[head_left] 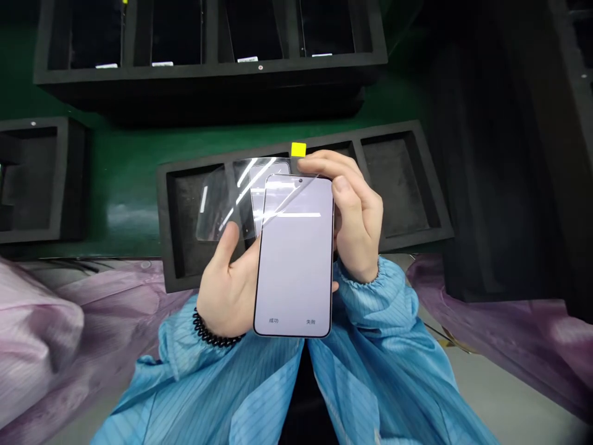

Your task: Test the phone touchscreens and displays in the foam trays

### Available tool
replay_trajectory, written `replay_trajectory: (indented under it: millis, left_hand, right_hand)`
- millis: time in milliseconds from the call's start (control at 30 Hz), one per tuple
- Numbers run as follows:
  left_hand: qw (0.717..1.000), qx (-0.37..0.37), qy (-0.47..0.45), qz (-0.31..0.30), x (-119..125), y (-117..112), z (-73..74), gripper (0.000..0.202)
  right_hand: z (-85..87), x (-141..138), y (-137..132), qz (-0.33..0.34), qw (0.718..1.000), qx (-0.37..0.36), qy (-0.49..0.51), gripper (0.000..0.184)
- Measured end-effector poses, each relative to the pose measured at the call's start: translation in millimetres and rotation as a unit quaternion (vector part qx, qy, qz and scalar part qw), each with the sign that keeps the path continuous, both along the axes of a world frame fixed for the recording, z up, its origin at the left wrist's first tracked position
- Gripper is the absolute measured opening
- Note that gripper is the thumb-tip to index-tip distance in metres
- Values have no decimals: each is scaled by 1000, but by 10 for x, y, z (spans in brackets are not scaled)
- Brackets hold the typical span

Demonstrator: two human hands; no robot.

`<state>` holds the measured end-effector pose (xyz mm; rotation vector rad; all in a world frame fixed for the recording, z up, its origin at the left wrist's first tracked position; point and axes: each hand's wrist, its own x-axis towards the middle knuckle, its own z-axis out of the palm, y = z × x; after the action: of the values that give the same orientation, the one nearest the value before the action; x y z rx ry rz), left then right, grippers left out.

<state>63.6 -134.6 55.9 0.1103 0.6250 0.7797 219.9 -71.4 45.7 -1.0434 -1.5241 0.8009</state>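
A smartphone with a lit, pale screen lies tilted up across my left hand. My left fingers wrap behind the phone, with a fingertip showing at its right edge; the thumb stands apart at the left. Near the phone's top right corner, my right hand pinches a clear protective film beside its yellow tab. The film is curled over, partly across the screen's upper part and partly out to the left. A second phone-like outline shows in the film; I cannot tell whether it is a reflection.
Beneath my hands is a black foam tray with several compartments. A larger black tray at the back holds several dark-screened phones. Another black tray stands left on the green table surface. Pink cloth lies at the left.
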Motion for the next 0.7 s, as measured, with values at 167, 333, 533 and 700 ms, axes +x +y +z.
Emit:
replay_trajectory:
  millis: [167,333,533,700]
  left_hand:
    - [999,-9,-36,34,27,-7,-23,75]
    - [999,-17,-18,41,38,-5,-43,77]
    - [992,-7,93,90,-168,37,-61,74]
    - [896,149,343,240,-680,43,-57,77]
  right_hand:
    - [-22,-11,4,-24,997,-26,-75,36]
    - [-119,-18,77,22,999,-1,30,29]
    - [-161,179,227,70,979,-38,190,33]
    - [-245,415,38,32,987,2,159,21]
